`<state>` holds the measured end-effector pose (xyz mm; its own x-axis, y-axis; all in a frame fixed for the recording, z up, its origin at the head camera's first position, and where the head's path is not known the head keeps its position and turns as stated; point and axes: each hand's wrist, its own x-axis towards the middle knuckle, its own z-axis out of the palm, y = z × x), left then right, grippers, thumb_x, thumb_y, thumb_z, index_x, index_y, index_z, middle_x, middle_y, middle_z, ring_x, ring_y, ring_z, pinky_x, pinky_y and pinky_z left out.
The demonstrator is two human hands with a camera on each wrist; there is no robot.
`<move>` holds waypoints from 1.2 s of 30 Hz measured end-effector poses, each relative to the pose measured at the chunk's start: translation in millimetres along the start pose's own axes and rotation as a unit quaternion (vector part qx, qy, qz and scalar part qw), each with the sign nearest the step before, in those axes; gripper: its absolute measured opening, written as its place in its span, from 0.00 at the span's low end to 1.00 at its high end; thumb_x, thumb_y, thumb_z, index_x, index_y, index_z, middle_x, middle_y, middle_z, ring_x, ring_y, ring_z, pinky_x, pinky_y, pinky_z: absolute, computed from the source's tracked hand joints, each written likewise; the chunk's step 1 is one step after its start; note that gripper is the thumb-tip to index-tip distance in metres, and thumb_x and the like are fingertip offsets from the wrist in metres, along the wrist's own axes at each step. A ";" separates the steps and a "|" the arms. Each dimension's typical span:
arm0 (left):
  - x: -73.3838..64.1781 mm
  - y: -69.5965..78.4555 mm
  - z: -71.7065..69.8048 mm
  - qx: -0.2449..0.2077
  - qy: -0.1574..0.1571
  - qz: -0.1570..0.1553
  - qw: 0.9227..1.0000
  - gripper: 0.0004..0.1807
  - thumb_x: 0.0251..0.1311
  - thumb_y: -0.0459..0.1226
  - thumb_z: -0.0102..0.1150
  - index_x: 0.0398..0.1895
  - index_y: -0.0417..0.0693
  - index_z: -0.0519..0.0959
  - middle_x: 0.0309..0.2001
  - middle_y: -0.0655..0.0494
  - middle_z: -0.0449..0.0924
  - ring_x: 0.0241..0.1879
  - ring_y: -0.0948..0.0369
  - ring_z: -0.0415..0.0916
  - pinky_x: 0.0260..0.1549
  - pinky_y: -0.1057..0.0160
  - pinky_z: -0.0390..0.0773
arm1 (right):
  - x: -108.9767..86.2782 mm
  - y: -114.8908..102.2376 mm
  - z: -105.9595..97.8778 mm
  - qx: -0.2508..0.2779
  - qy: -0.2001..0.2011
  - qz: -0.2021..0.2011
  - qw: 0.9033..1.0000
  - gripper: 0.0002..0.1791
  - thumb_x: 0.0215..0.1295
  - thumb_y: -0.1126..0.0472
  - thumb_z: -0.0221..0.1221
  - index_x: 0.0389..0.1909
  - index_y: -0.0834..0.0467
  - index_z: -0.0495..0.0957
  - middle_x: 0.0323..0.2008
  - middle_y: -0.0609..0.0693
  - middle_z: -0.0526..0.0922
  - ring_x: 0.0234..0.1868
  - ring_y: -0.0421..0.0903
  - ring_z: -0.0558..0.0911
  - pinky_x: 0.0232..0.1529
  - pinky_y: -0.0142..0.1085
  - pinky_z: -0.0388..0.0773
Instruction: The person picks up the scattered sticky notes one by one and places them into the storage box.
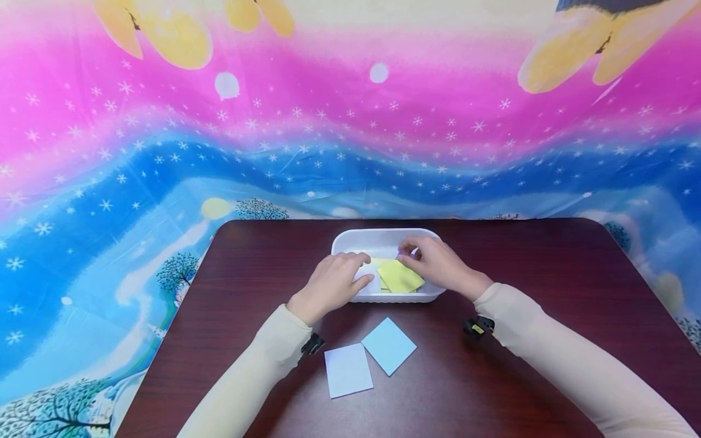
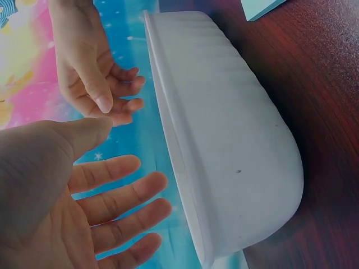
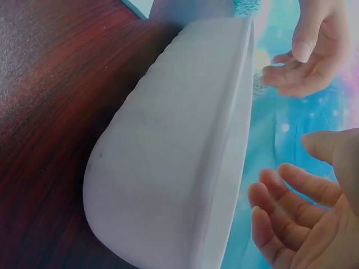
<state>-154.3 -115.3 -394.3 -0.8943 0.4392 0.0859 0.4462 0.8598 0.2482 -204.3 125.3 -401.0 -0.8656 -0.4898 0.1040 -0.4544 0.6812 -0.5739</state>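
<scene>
A white plastic tub (image 1: 391, 298) stands near the back of the table, with yellow square pieces (image 1: 402, 277) like paper or cloth overlapping inside it. My left hand (image 1: 334, 280) hovers over the tub's left side, fingers spread and relaxed. Over the right side is my right hand (image 1: 438, 261), its fingers loosely bent beside the yellow pieces. A small purple patch (image 1: 405, 253) shows at its fingertips in the head view. In both wrist views nothing lies between the fingers of either hand. The tub wall (image 2: 224, 129) hides its contents there.
In front of the tub, a pale white square pad (image 1: 348, 371) and a light blue square pad (image 1: 389, 345) lie corner to corner on the dark wooden table (image 1: 263, 267). A colourful printed cloth (image 1: 328, 121) hangs behind the table.
</scene>
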 end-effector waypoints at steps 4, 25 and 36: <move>-1.1 -0.2 -0.6 -0.002 0.000 0.000 1.000 0.23 0.69 0.50 0.60 0.61 0.50 0.78 0.56 0.53 0.85 0.55 0.56 0.83 0.56 0.53 0.81 | -3.1 -5.3 -0.3 -0.004 0.008 -0.015 1.000 0.13 0.69 0.58 0.63 0.49 0.62 0.84 0.42 0.52 0.87 0.40 0.45 0.84 0.45 0.43 0.83; -8.6 4.4 -4.1 0.010 0.027 0.026 0.999 0.21 0.69 0.49 0.61 0.59 0.49 0.79 0.53 0.54 0.87 0.53 0.56 0.84 0.55 0.53 0.81 | -20.4 -26.1 -1.3 -0.019 0.019 -0.031 0.999 0.12 0.68 0.58 0.64 0.48 0.59 0.84 0.40 0.49 0.88 0.35 0.39 0.81 0.38 0.35 0.80; -16.5 12.0 -9.2 0.004 0.026 0.035 0.999 0.22 0.68 0.49 0.62 0.59 0.49 0.79 0.55 0.54 0.86 0.55 0.56 0.83 0.56 0.53 0.81 | -32.8 -33.9 -0.2 -0.029 0.021 -0.039 0.999 0.12 0.66 0.57 0.67 0.49 0.55 0.84 0.42 0.47 0.88 0.36 0.39 0.82 0.39 0.37 0.82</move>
<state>-134.5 -114.7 -383.9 -0.8610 0.4849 0.1537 0.5085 0.8294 0.2313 -160.5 118.3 -384.8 -0.8346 -0.5199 0.1822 -0.5314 0.6724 -0.5152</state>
